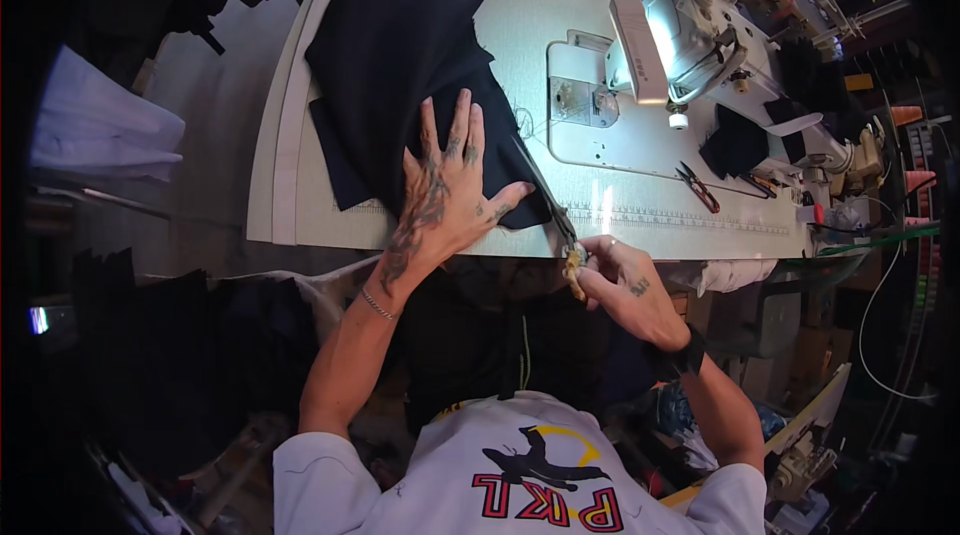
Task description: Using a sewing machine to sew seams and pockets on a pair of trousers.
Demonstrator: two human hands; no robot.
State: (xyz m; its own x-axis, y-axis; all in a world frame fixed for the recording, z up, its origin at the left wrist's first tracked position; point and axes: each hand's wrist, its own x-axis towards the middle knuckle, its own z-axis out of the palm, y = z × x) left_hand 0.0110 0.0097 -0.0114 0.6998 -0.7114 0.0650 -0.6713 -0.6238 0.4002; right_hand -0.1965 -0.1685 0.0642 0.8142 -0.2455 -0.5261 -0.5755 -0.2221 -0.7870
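My left hand lies flat on a piece of dark navy fabric, fingers spread and thumb near the cloth's right edge. Its upper edge shows fraying, and a second layer peeks out at the lower left. With my right hand I grip fabric scissors by their wrapped, yellowish handles at the front edge of the table. The blades point away from me along the right edge of the cloth; whether they are parted is hard to tell. Loose threads lie beside that edge.
An industrial sewing machine with a lit lamp stands to the right on the pale table. Thread snips and dark fabric scraps lie near it. A printed ruler runs along the front. White cloth hangs at left.
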